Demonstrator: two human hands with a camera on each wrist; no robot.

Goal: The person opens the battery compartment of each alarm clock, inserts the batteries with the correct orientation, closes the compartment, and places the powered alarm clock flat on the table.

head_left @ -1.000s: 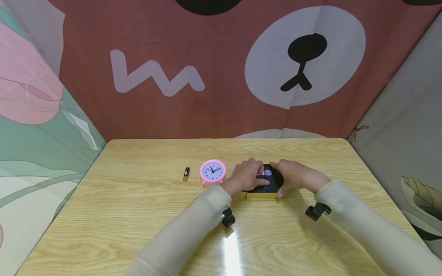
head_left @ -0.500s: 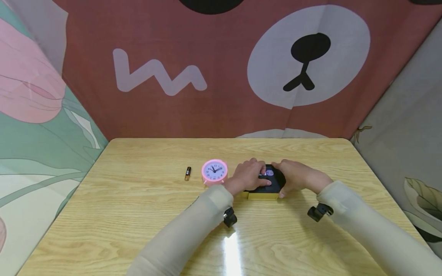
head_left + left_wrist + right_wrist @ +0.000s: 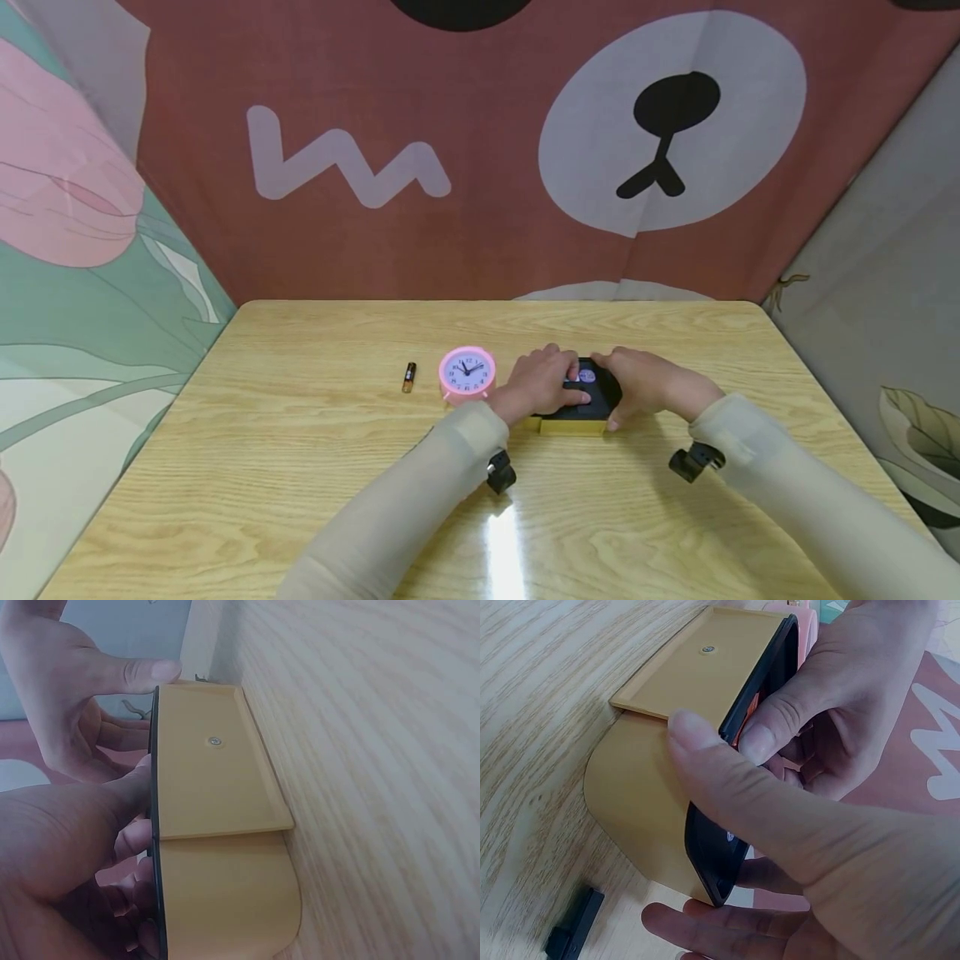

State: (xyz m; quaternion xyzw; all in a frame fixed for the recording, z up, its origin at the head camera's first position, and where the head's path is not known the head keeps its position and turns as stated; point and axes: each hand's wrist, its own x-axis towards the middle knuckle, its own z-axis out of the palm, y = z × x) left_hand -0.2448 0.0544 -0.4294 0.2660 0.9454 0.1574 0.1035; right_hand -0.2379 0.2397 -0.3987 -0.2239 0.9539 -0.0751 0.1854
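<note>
A boxy yellow device (image 3: pixel 214 780) lies on the table with its black recessed face (image 3: pixel 604 390) turned up. A small screw sits on its yellow side. My right hand (image 3: pixel 641 379) grips one end, thumb laid along the yellow wall in the right wrist view and other fingers around the far end. My left hand (image 3: pixel 538 379) bends over the black face, its thumb and fingertips inside the recess. A bit of orange (image 3: pixel 748 716) shows beside the left thumb. Whether those left fingers pinch something is hidden.
A pink alarm clock (image 3: pixel 467 372) stands just left of my left hand. Farther left lies a black-and-copper battery (image 3: pixel 408 377). In the right wrist view, a small black piece (image 3: pixel 574 926) rests on the wooden table (image 3: pixel 300 433) near the device. Patterned cloth hangs behind.
The head view has shifted very slightly, so everything sits a little farther right. Both hands and the device keep their places, with no clear finger movement.
</note>
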